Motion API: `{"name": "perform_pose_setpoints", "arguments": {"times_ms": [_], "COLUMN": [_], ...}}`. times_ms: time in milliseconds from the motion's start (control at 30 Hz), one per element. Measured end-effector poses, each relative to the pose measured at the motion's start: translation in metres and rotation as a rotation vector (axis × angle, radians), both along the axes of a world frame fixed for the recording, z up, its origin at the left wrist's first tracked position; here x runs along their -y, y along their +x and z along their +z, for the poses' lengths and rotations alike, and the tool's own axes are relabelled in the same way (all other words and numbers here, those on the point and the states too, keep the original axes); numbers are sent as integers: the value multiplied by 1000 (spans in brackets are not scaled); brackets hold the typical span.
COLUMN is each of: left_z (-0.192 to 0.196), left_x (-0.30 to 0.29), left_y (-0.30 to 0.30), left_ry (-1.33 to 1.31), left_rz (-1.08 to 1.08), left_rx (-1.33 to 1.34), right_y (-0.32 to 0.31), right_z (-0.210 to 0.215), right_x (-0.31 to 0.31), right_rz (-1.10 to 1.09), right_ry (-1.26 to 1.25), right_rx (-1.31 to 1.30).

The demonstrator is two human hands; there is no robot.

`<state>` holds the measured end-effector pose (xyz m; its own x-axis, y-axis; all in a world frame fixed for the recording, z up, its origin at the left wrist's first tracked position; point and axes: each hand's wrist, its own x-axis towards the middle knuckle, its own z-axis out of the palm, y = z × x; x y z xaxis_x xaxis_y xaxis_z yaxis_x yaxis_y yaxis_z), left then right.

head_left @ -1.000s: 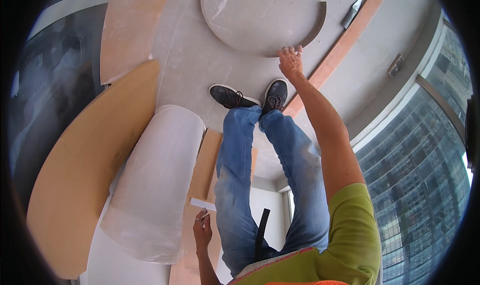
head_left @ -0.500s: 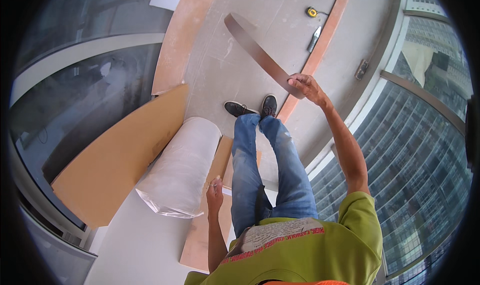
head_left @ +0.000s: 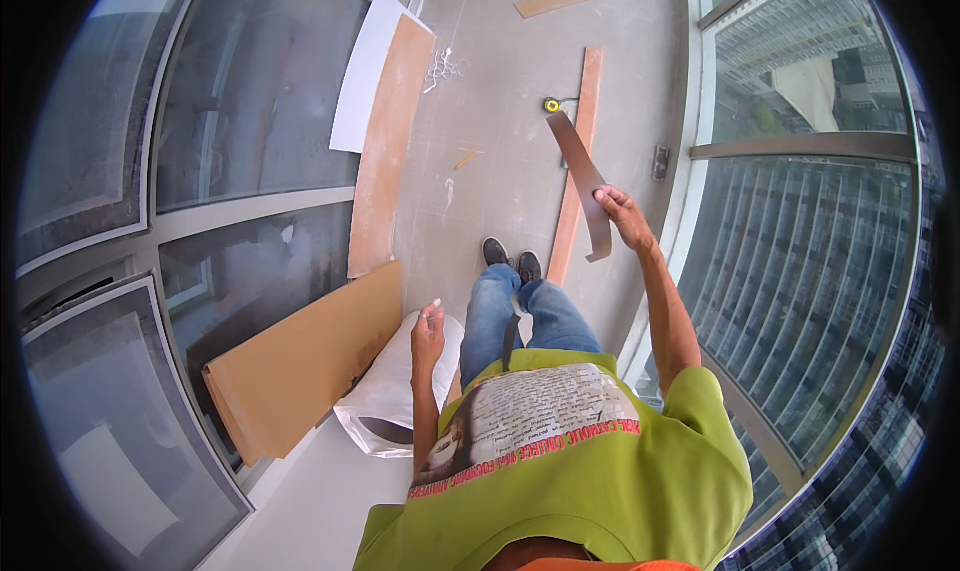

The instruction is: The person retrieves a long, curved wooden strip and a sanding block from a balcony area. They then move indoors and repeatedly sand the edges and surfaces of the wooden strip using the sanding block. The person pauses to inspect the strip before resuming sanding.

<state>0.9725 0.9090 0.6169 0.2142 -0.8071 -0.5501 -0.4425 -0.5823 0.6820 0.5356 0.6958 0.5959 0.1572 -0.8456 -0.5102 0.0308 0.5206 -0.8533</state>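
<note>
My right hand grips a thin, flexible brown strip near its lower end, fingers and thumb closed on it. The strip slants up and away to the left, above a long narrow plank lying on the floor. A yellow and black tape measure rests by that plank, close to the strip's far end. My left hand is raised with its fingers drawn together in a pinch. Whether anything small sits between those fingertips cannot be made out. Beside it stands a white wrapped roll.
A large brown board leans along the left, behind the roll. Further off, a pinkish board and a white sheet lie against the glazed wall. White cord is heaped on the floor. Tall windows line the right side.
My view has shifted, showing more floor ahead. The strip looks shorter and steeper now, still in my right hand. My left hand has risen past the roll, fingers still pinched.
</note>
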Motion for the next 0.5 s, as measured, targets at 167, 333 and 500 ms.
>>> {"name": "perform_pose_setpoints", "arguments": {"times_ms": [167, 333, 500], "left_z": [9, 18, 92], "left_x": [70, 174, 335], "left_y": [7, 10, -23], "left_ry": [2, -159, -342], "left_rz": [-193, -279, -280], "left_rx": [80, 10, -102], "right_y": [-3, -26, -21], "right_z": [29, -31, -76], "right_x": [2, -8, -61], "right_rz": [-157, -287, -319], "right_ry": [10, 57, 156], "right_rx": [-114, -188, -564]}}
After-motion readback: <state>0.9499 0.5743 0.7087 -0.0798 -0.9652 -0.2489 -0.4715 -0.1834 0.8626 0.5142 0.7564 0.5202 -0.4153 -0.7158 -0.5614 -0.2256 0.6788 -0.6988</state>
